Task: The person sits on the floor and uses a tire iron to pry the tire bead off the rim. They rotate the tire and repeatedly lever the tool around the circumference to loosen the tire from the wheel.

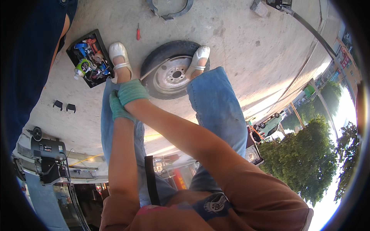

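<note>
A car wheel (pixel 174 75) with a black tyre (pixel 163 52) and a grey steel rim lies flat on the concrete. One of my white shoes (pixel 199 57) stands on the tyre, the other (pixel 119 57) on the ground beside it. Both my hands wear green gloves and are clenched close together just left of the wheel. My right hand (pixel 132 91) sits over my left hand (pixel 115 107). A thin metal lever (pixel 154 69) runs from the hands up to the edge between rim and tyre. The lever's end inside the gloves is hidden.
A black tray of tools (pixel 90 57) lies left of my feet, a red screwdriver (pixel 138 32) beyond it. A metal ring (pixel 171 11) and a concrete block (pixel 260 7) lie further off. Another person in dark blue (pixel 31 57) stands at left. A grey machine (pixel 48 154) sits nearby.
</note>
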Demonstrator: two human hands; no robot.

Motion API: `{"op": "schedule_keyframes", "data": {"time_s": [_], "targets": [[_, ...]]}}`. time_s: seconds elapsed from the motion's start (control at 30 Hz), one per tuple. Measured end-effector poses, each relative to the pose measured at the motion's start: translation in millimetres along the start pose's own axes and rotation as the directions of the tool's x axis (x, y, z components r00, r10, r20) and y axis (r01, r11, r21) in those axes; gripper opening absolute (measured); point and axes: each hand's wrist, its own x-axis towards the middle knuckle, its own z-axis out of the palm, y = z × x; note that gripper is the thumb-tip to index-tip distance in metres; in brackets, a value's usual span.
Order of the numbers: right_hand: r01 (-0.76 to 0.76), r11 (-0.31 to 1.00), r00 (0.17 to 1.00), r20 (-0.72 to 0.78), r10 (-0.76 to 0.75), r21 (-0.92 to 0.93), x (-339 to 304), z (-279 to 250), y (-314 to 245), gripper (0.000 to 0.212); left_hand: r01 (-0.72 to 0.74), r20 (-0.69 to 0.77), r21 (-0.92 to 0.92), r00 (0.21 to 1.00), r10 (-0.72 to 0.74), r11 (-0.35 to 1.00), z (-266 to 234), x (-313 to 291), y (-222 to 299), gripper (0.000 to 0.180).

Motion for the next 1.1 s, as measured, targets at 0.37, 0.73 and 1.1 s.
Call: {"op": "schedule_keyframes", "data": {"time_s": [0.37,0.73,1.1], "targets": [[-0.106,0.98,0.994,0.053,0.098,0.169,-98,-41,91,0.026,0.153,-0.035,0.533,0.987,-0.159,0.832,21,-21,-94,0.024],[0.122,0.992,0.992,0.003,-0.122,0.031,-115,-78,160,0.016,0.336,0.173,0.443,0.878,-0.447,0.831,49,5,-155,0.024],[0.154,0.987,0.984,0.099,-0.15,-0.038,-96,-89,195,0.018,0.16,0.182,0.569,0.932,-0.313,0.807,74,10,-166,0.015]]}}
